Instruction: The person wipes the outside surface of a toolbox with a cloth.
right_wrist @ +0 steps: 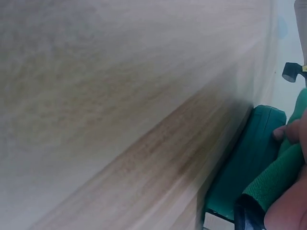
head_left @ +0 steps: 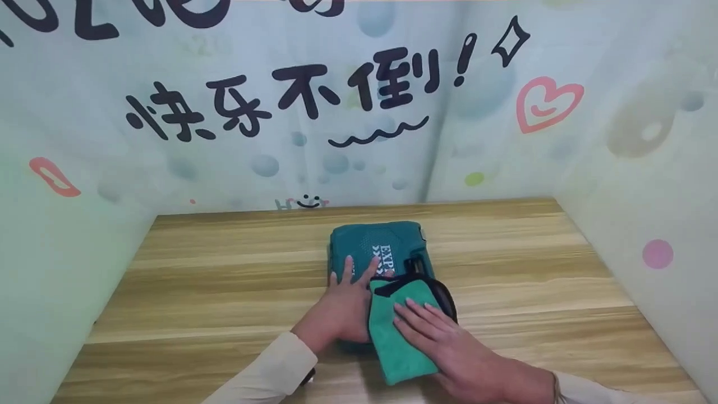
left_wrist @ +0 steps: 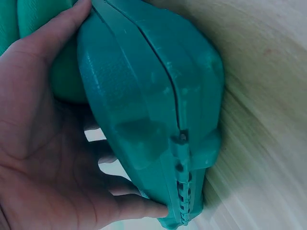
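Observation:
A teal hard plastic case (head_left: 378, 238) with white lettering lies flat on the wooden table. My left hand (head_left: 350, 306) rests across its top with fingers spread. Along the case's side, a hinge (left_wrist: 183, 191) shows in the left wrist view, near a fingertip. Over the near right part of the case is a green cloth (head_left: 401, 348) with black trim. My right hand (head_left: 460, 353) holds this cloth, fingers lying straight across its upper face and thumb hidden. The cloth's near end sticks out past the case. In the right wrist view, the cloth (right_wrist: 276, 177) overlaps the case (right_wrist: 244, 167).
Wood-grain tabletop (head_left: 224, 269) surrounds the case. A pale printed curtain (head_left: 359, 168) with dark characters stands behind the table, and pale walls rise at both sides. A small black device (right_wrist: 290, 72) shows by the other sleeve in the right wrist view.

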Motion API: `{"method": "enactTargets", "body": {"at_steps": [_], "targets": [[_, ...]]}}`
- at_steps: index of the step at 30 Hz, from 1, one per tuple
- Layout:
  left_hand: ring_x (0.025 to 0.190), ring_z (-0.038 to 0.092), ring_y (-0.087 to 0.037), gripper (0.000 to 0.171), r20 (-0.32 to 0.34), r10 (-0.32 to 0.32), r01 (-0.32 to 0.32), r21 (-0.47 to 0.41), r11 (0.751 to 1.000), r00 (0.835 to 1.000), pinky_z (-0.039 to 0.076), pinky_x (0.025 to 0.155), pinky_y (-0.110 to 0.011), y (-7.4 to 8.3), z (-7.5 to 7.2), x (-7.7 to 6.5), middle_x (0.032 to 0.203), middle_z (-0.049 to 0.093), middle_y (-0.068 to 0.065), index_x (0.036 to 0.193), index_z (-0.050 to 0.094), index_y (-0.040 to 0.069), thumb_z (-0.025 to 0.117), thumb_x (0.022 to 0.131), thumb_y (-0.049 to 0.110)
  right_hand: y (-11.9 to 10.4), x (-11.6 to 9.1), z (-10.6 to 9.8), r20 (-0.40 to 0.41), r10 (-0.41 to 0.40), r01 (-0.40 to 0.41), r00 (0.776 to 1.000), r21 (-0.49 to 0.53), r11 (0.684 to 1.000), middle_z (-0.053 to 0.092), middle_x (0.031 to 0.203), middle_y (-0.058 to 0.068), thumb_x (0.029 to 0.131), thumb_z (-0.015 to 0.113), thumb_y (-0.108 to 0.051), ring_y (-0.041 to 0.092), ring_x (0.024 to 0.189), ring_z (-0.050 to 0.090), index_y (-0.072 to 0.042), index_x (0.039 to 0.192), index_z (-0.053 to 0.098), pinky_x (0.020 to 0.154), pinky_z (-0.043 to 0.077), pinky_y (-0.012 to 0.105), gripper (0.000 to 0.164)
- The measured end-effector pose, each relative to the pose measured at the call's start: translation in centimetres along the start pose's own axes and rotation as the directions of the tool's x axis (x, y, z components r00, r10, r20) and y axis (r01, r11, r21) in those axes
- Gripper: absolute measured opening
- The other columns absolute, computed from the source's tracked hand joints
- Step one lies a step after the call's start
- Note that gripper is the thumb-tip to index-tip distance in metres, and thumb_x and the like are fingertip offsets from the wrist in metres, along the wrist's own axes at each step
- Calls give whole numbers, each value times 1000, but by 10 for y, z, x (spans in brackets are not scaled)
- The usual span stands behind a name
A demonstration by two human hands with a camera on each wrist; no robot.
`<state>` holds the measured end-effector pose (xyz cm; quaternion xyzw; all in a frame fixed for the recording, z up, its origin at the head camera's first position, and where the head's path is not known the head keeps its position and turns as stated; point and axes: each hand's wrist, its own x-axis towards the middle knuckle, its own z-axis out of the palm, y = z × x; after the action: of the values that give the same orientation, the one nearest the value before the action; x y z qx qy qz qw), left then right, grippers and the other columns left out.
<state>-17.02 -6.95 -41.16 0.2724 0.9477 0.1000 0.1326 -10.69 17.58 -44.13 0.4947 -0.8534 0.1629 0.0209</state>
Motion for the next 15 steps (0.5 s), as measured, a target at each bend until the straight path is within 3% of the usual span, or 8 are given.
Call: {"method": "enactTargets", "body": {"at_steps": [5,9,11,15], "targets": [[145,0,-58,102,-8,4,-4,16,1000,1000,20,108,-72,0,2,1,169,5,-10,163,26,26,67,81,71,-1,-2,-7,53,-66,64,996,32,997,19,168,5,108,48,-34,35,151,19,-10,163,21,120,5,35,65],[145,-2,-57,106,-2,7,-7,17,1000,1000,18,109,-71,1,1,1,169,4,-10,165,18,27,67,82,72,1,-5,-23,136,-78,50,988,196,979,24,166,1,109,46,-25,32,151,20,-16,163,25,119,16,44,58],[146,-4,-56,107,6,10,-10,20,1000,1000,16,110,-70,1,1,1,170,3,-9,165,16,27,70,82,70,4,-7,-33,173,-67,4,983,341,940,29,164,-1,110,46,-20,29,150,24,-19,162,28,117,23,47,56],[146,-4,-55,115,-12,13,-13,-14,1000,1000,14,111,-69,1,2,0,170,3,-8,165,17,28,77,76,69,16,-10,-55,144,2,-90,990,613,785,51,150,4,108,46,-7,28,136,47,-15,156,42,109,38,47,49]]}}
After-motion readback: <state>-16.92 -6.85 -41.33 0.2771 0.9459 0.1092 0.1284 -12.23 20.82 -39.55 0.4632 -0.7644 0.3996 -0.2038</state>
